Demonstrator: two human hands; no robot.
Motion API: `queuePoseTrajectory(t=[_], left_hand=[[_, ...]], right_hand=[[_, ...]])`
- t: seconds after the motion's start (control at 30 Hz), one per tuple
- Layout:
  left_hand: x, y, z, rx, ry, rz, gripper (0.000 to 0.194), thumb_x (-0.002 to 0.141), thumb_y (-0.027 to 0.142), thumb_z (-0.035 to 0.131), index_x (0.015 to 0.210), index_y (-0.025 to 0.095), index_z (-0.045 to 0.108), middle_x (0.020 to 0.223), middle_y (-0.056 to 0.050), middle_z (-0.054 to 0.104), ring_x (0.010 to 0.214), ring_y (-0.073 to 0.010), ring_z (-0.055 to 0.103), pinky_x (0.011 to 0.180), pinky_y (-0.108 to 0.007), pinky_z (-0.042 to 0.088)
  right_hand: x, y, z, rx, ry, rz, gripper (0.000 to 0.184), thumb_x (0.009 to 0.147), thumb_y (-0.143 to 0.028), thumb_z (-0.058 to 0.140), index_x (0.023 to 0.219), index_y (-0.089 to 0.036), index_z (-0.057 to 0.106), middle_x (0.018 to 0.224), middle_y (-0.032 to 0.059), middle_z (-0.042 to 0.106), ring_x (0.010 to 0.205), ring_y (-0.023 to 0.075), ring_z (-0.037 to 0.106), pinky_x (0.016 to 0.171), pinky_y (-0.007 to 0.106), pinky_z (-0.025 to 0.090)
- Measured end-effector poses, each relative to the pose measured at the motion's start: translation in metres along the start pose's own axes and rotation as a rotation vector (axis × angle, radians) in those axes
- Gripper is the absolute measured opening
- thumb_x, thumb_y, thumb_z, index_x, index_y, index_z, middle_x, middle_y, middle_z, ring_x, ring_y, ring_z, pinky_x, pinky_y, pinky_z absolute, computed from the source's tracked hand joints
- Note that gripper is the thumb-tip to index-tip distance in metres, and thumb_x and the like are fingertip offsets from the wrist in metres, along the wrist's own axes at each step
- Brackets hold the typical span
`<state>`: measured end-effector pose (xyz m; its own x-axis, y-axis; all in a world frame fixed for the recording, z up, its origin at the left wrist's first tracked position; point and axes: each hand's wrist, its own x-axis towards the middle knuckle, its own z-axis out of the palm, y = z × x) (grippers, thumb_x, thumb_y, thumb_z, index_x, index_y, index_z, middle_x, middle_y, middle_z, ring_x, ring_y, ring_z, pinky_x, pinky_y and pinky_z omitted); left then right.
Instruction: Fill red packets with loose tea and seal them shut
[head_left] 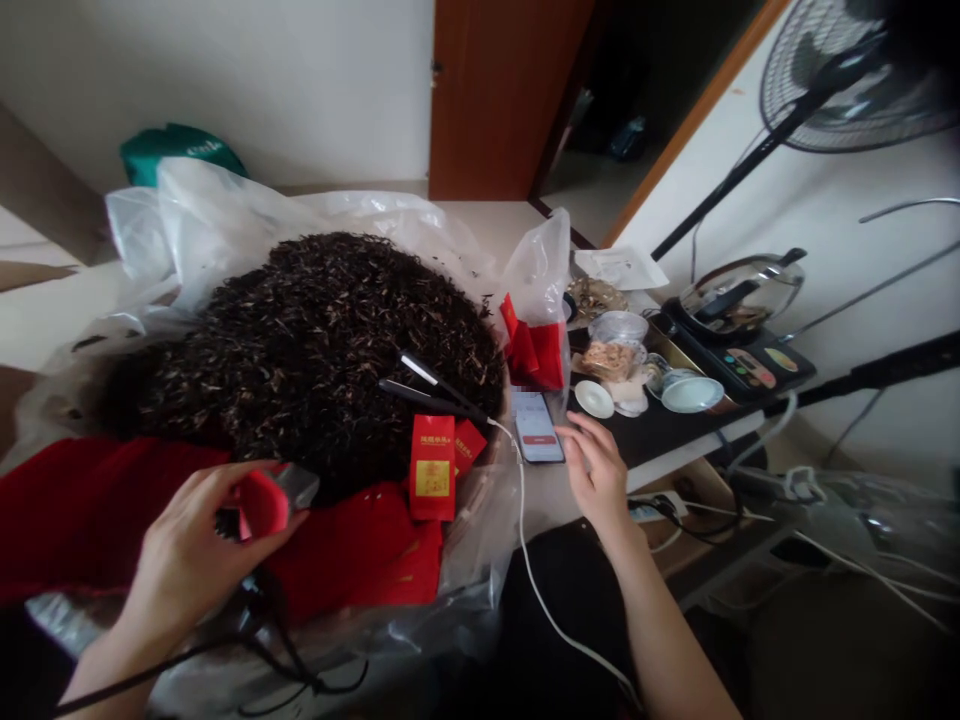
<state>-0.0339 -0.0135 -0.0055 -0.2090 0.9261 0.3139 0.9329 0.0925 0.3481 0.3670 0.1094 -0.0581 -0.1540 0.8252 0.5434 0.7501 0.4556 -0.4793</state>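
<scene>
My left hand [196, 545] is closed around a small red packet [262, 505] with its mouth open and a clear plastic edge showing. My right hand [598, 465] holds nothing; its fingers are apart beside a phone [537, 425] with a lit screen, and I cannot tell whether a fingertip touches it. A big heap of dark dried tea leaves [322, 330] fills a plastic-lined container. On its right side rests what looks like a hair straightener [435, 385], arms apart, with a white cable. Below it are upright red packets [433, 470] with gold labels and flat red packets [360, 550].
More red packets [536, 350] stand beyond the phone. At right, a side table carries small bowls [691, 392], bagged items [607, 358] and a glass pot [742, 295] on a hot plate [772, 365]. A fan [855, 80] rises behind. The white cable [525, 540] crosses before me.
</scene>
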Motion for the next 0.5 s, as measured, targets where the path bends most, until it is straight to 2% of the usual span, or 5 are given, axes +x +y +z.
queuePoseTrajectory(t=[0.13,0.2,0.27,0.37,0.5], left_hand=[[-0.004,-0.005,0.001,-0.052,-0.031,-0.022,0.042,0.070,0.044,0.070,0.104,0.021,0.058,0.089,-0.002,0.067,0.072,-0.0180,0.064,0.066,-0.028,0.052],[-0.006,-0.006,0.001,-0.078,-0.048,-0.046,0.042,0.069,0.041,0.070,0.104,0.020,0.058,0.089,-0.003,0.068,0.073,-0.0188,0.065,0.067,-0.029,0.052],[-0.008,-0.006,-0.001,-0.107,-0.044,-0.067,0.045,0.067,0.041,0.072,0.105,0.020,0.058,0.091,-0.004,0.069,0.077,-0.0200,0.066,0.067,-0.029,0.053],[-0.008,-0.006,-0.004,-0.169,-0.033,-0.076,0.048,0.064,0.036,0.074,0.106,0.019,0.057,0.094,-0.005,0.069,0.082,-0.0208,0.066,0.071,-0.031,0.054],[-0.007,-0.010,-0.008,-0.263,-0.045,-0.061,0.048,0.065,0.033,0.074,0.107,0.018,0.056,0.097,-0.006,0.069,0.086,-0.0219,0.065,0.076,-0.034,0.053]], right_hand=[[0.018,-0.087,0.013,0.278,-0.297,-0.140,0.028,0.093,-0.025,0.046,0.116,-0.024,0.061,0.109,0.0085,0.067,0.093,0.0197,0.067,0.084,0.036,0.057],[0.025,-0.130,0.035,0.341,-0.495,-0.235,0.038,0.092,-0.022,0.045,0.130,-0.023,0.052,0.121,0.0099,0.063,0.107,0.0215,0.063,0.092,0.038,0.054],[0.031,-0.166,0.062,0.267,-0.617,-0.324,0.051,0.088,-0.019,0.050,0.139,-0.022,0.042,0.137,0.0138,0.051,0.124,0.0273,0.051,0.101,0.046,0.047],[0.043,-0.203,0.096,0.025,-0.731,-0.362,0.077,0.077,-0.023,0.068,0.145,-0.027,0.032,0.148,0.0177,0.035,0.127,0.0391,0.042,0.092,0.055,0.048],[0.052,-0.233,0.112,-0.211,-0.858,-0.324,0.082,0.066,-0.028,0.079,0.138,-0.032,0.041,0.133,0.0184,0.045,0.112,0.0400,0.049,0.073,0.048,0.054]])
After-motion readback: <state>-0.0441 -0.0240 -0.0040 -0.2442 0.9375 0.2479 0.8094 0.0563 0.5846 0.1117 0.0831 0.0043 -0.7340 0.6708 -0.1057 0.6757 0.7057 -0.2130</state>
